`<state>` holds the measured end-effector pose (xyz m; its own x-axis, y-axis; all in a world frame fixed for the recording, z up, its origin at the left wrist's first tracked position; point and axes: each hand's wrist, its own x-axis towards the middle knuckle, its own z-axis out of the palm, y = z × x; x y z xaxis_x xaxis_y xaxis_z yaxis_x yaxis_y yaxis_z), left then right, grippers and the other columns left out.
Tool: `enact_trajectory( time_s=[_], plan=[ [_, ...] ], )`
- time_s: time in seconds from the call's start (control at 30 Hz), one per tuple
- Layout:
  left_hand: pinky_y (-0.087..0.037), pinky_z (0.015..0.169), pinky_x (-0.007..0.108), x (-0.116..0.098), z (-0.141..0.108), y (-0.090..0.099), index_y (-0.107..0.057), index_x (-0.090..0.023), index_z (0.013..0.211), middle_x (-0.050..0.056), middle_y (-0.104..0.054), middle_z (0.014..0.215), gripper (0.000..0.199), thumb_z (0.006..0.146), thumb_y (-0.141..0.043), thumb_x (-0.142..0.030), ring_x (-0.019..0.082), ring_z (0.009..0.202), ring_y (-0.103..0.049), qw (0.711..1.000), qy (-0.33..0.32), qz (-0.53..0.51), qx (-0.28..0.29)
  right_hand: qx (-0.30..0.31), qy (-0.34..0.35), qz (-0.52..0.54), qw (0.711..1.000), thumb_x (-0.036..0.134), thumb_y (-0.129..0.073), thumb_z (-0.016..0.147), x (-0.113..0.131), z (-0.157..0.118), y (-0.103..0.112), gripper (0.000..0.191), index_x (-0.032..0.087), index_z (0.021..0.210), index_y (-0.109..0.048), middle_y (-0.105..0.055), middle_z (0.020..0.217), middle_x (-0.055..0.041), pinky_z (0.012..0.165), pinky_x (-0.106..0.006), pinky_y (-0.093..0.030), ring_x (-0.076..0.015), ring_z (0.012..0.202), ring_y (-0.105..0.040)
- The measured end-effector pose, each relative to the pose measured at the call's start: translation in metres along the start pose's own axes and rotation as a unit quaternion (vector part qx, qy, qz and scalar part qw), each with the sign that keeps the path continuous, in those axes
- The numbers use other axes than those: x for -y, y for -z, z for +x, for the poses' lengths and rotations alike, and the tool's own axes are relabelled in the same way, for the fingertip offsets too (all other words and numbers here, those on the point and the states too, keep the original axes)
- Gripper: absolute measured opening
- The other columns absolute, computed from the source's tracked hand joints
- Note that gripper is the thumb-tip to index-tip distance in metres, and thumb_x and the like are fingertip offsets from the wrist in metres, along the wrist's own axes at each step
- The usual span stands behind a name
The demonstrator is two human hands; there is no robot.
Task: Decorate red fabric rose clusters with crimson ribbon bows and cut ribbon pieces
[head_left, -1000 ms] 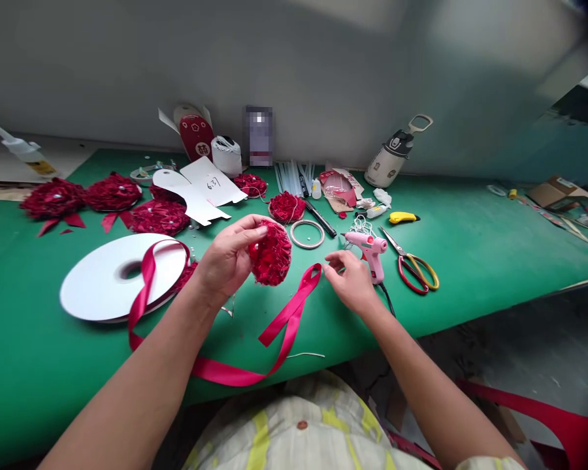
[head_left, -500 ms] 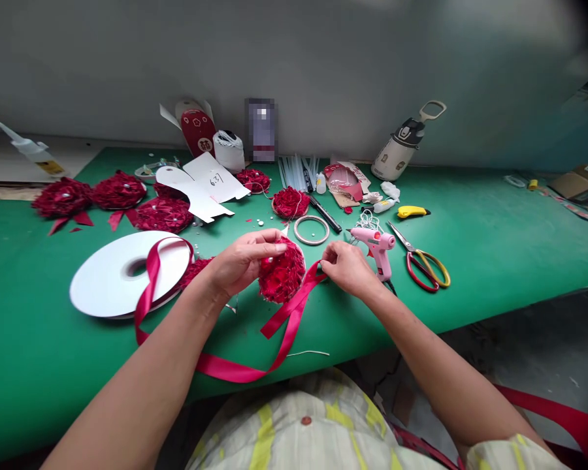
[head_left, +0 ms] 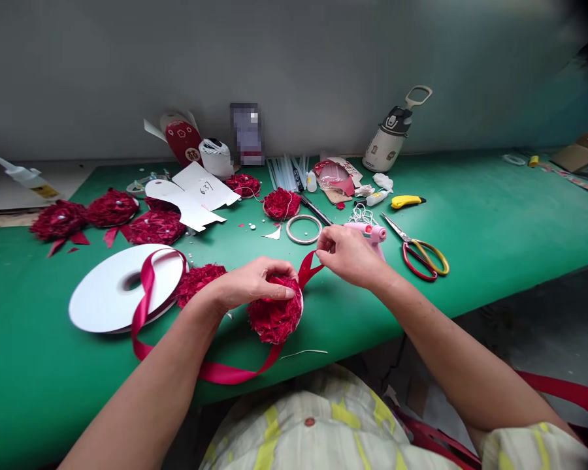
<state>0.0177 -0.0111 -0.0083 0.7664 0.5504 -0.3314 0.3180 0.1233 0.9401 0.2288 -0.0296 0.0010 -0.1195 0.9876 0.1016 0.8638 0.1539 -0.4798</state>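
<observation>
My left hand (head_left: 255,282) is closed on a round red fabric flower (head_left: 277,316), thumb on its front, above the green table. Up and to the right, the fingers of my right hand (head_left: 345,251) pinch a red ribbon (head_left: 235,373), which makes a small loop beside the flower. Part of the ribbon passes behind the flower and comes out below it. From there it curves left to a large white spool (head_left: 102,287). Another red flower (head_left: 200,282) lies between the spool and my left wrist.
Behind my right hand lies a pink glue gun (head_left: 372,233), with scissors (head_left: 416,251) and a yellow cutter (head_left: 406,202) to its right. A tape roll (head_left: 304,229), several flowers, white card (head_left: 196,196) and a bottle (head_left: 386,145) stand or lie farther back.
The flower and my left hand have moved down and nearer the table's front edge. The ribbon's loose end, in front before, is now hidden behind the flower. My right hand now partly covers the glue gun.
</observation>
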Motion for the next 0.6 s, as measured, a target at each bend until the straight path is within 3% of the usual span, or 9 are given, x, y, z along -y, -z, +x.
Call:
enact_trajectory(
  time_s=[0.13,0.23,0.3,0.37,0.47,0.53,0.6],
  plan=[
    [-0.04,0.055,0.023,0.001,0.001,-0.001,-0.062,-0.015,0.086,0.002,-0.062,0.073,0.025,0.072,-0.067,-0.035,0.014,0.063,-0.054,1.0,-0.002,-0.021,-0.022,-0.007,-0.01,0.059,0.998,0.012,-0.055,0.071,0.003,0.005,0.003,0.01,0.02,0.067,-0.06,-0.062,0.067,0.0003,0.053,-0.023,-0.036,-0.0133,0.063,-0.055],
    [-0.041,0.056,0.023,0.0,-0.001,0.001,-0.064,-0.015,0.086,0.003,-0.064,0.073,0.024,0.071,-0.068,-0.033,0.015,0.064,-0.056,0.998,-0.012,-0.044,-0.038,-0.039,-0.03,0.177,0.983,0.023,-0.063,0.074,-0.001,0.004,0.001,0.005,0.019,0.076,-0.064,-0.064,0.071,-0.0013,0.058,-0.025,-0.043,-0.0145,0.067,-0.058],
    [-0.042,0.057,0.024,-0.001,-0.003,0.002,-0.064,-0.015,0.086,0.004,-0.065,0.074,0.024,0.07,-0.069,-0.032,0.016,0.065,-0.057,0.997,-0.025,-0.055,-0.048,-0.091,-0.059,0.312,0.944,0.036,-0.065,0.076,-0.005,-0.004,-0.004,0.021,0.018,0.085,-0.064,-0.064,0.076,-0.0026,0.061,-0.026,-0.047,-0.015,0.071,-0.059],
    [-0.044,0.059,0.024,-0.002,-0.005,0.002,-0.064,-0.015,0.087,0.004,-0.065,0.075,0.025,0.07,-0.07,-0.032,0.017,0.067,-0.058,0.996,-0.038,-0.063,-0.058,-0.12,-0.116,0.451,0.877,0.046,-0.063,0.077,-0.006,-0.017,-0.013,0.031,0.016,0.086,-0.064,-0.063,0.077,-0.0038,0.06,-0.027,-0.05,-0.015,0.071,-0.06],
    [-0.044,0.061,0.025,-0.005,-0.008,0.002,-0.065,-0.015,0.087,0.004,-0.065,0.076,0.026,0.069,-0.071,-0.031,0.017,0.069,-0.059,0.993,-0.069,-0.063,-0.075,-0.028,-0.204,0.591,0.78,0.052,-0.061,0.078,0.0,-0.043,-0.03,0.039,0.013,0.081,-0.065,-0.063,0.076,-0.0065,0.06,-0.029,-0.051,-0.0157,0.069,-0.061],
    [-0.044,0.063,0.025,-0.007,-0.011,0.001,-0.065,-0.015,0.087,0.004,-0.064,0.079,0.025,0.069,-0.071,-0.031,0.017,0.071,-0.058,0.99,-0.099,-0.054,-0.082,0.031,-0.215,0.628,0.747,0.05,-0.061,0.079,0.009,-0.056,-0.037,0.038,0.012,0.083,-0.066,-0.064,0.08,-0.008,0.064,-0.03,-0.052,-0.0169,0.074,-0.061],
    [-0.044,0.065,0.025,-0.009,-0.013,0.0,-0.065,-0.015,0.089,0.005,-0.063,0.084,0.024,0.07,-0.07,-0.029,0.017,0.074,-0.058,0.989,-0.12,-0.039,-0.077,0.038,-0.183,0.651,0.736,0.044,-0.061,0.081,0.017,-0.06,-0.04,0.031,0.014,0.086,-0.067,-0.064,0.085,-0.0073,0.067,-0.03,-0.051,-0.0173,0.08,-0.06]
  ],
)
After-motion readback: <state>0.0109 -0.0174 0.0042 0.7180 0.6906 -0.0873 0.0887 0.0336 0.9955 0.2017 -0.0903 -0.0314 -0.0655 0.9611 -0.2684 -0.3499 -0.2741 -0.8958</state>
